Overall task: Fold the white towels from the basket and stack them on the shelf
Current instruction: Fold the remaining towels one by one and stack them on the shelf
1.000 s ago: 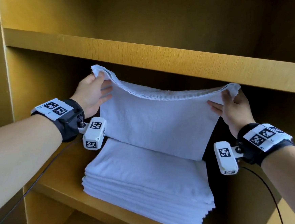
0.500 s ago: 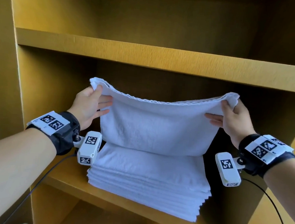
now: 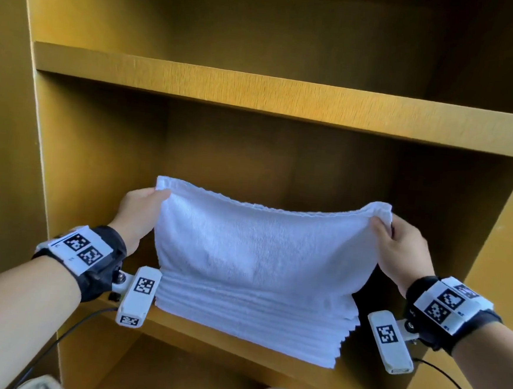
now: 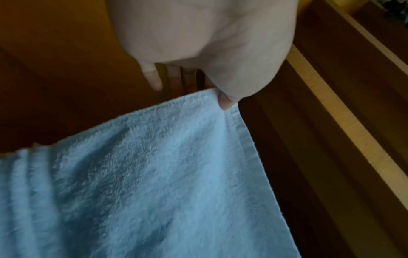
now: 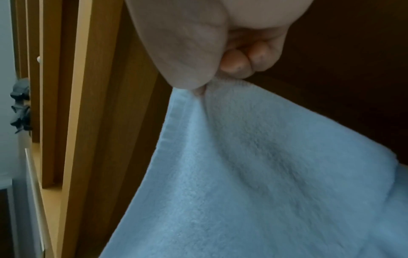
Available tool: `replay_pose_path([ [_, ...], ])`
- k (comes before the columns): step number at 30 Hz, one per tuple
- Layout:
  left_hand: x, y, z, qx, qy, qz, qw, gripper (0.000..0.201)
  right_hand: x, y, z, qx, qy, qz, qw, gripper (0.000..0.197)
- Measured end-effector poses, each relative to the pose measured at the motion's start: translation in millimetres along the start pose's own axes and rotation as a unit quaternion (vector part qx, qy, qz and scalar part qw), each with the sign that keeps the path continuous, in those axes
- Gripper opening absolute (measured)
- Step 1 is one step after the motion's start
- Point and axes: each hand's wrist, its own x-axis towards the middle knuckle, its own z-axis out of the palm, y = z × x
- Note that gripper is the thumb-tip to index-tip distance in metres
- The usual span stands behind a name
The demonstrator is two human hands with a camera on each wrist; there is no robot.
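A folded white towel hangs between my hands inside the middle compartment of a yellow wooden shelf. My left hand pinches its top left corner and my right hand pinches its top right corner. The towel's lower part lies on a stack of several folded white towels on the shelf board. In the left wrist view my thumb presses the towel corner. In the right wrist view curled fingers grip the towel edge. The basket is out of view.
The upper shelf board runs across just above the towel. The side walls of the compartment stand close to both hands. A lower compartment opens beneath the stack. Cables trail from both wrist cameras.
Both hands have lowered the towel and moved it forward into the compartment. Its lower part now lies on the stack instead of hanging in front of it.
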Motion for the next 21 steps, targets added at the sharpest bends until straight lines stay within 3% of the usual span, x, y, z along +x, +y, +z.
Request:
replay_pose_path([
  [4, 0, -26, -2, 0.043, -0.021, -0.028, 0.998, 0.024, -16, 19, 11, -0.074, -0.029, 0.021, 0.997, 0.045],
  [12, 8, -73, 8, 0.106, -0.08, -0.093, 0.987, 0.011, -26, 61, 38, -0.063, -0.141, 0.17, 0.973, 0.043],
  [21, 34, -93, 25, 0.135, -0.111, -0.122, 0.977, 0.036, 7, 72, 59, -0.083, -0.203, 0.225, 0.949, 0.035],
])
